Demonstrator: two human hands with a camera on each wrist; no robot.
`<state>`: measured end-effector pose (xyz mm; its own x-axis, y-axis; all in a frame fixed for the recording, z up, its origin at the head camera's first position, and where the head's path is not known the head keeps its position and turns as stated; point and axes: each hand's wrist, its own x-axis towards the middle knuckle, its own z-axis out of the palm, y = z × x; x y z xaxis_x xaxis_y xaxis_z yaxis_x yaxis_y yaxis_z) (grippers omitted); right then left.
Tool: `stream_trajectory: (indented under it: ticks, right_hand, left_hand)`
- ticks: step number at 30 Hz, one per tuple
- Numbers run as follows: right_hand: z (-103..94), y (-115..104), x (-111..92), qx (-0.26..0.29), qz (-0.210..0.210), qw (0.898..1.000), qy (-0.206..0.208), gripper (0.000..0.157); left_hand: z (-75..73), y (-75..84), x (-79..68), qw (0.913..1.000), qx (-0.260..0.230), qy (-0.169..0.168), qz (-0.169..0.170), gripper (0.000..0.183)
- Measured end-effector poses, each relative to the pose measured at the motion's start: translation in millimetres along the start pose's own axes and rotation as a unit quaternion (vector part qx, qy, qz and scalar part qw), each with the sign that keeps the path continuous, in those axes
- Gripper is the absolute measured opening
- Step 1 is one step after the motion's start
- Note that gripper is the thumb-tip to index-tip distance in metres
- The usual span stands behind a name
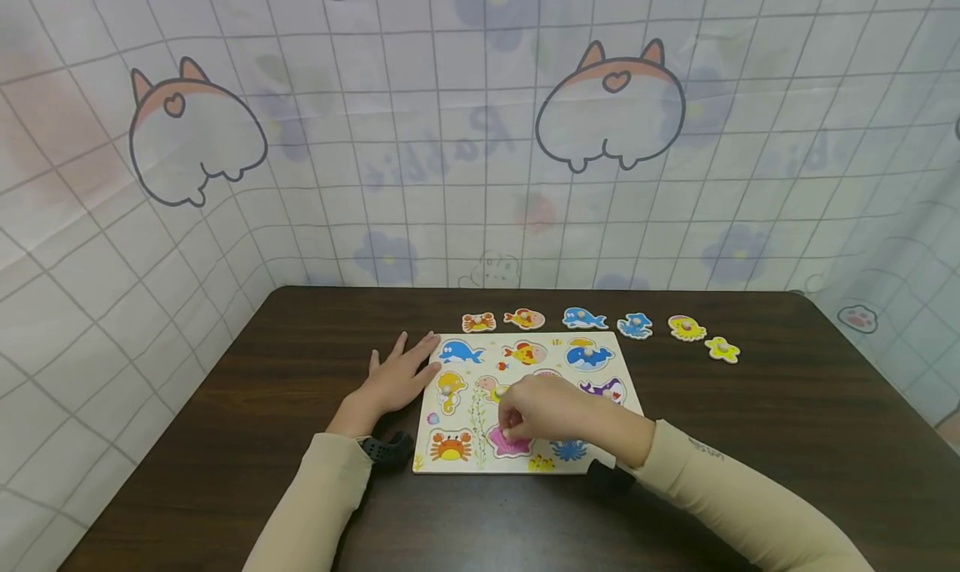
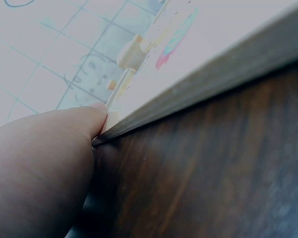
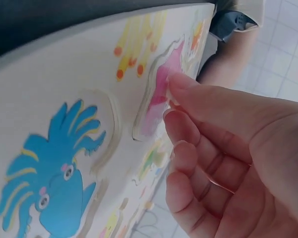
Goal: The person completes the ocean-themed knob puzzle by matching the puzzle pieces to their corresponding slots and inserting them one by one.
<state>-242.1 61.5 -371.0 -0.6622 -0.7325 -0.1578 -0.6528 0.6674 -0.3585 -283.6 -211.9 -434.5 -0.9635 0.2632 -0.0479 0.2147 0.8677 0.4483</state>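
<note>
A wooden puzzle board (image 1: 491,464) with sea-animal pictures lies on the dark table. At its left edge, my left hand (image 1: 393,380) rests with fingers spread; the left wrist view has the thumb (image 2: 97,119) against the board's side. Over the lower middle of the board, my right hand (image 1: 547,407) pinches a pink puzzle piece (image 1: 510,449) by its knob between thumb and index finger. That pink piece (image 3: 156,106) sits at its matching outline in the right wrist view, the knob mostly hidden by fingertips. Beside it is a blue octopus picture (image 3: 59,183).
Behind the board lie loose knobbed pieces: a crab (image 1: 478,323), a fish (image 1: 524,318), a blue whale (image 1: 584,318) and several others toward the right, ending with a yellow star-shaped piece (image 1: 722,350). A patterned curtain (image 1: 480,180) hangs behind the table (image 1: 247,422).
</note>
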Motion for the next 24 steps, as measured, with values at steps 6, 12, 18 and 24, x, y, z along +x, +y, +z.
stream_trajectory:
  ticks: [6,12,18,24]
  right_hand:
    - [1.0,1,0,0.012,0.005,1.0,-0.007,0.003]
    - [2.0,2,2,0.007,0.0,1.0,0.001,0.004]
    - [0.0,6,0,0.013,-0.017,1.0,0.003,0.009]
    - [-18.2,12,-7,0.036,-0.026,0.999,0.024,0.021]
  left_hand:
    - [-0.5,0.5,-0.6,1.0,-0.003,-0.001,0.0,0.065]
    - [-1.1,-0.6,0.1,1.0,-0.001,0.0,-0.001,0.065]
    - [-1.0,-1.1,-0.2,1.0,-0.001,0.0,-0.001,0.065]
    - [-0.6,-0.5,-0.4,1.0,-0.005,-0.001,0.0,0.064]
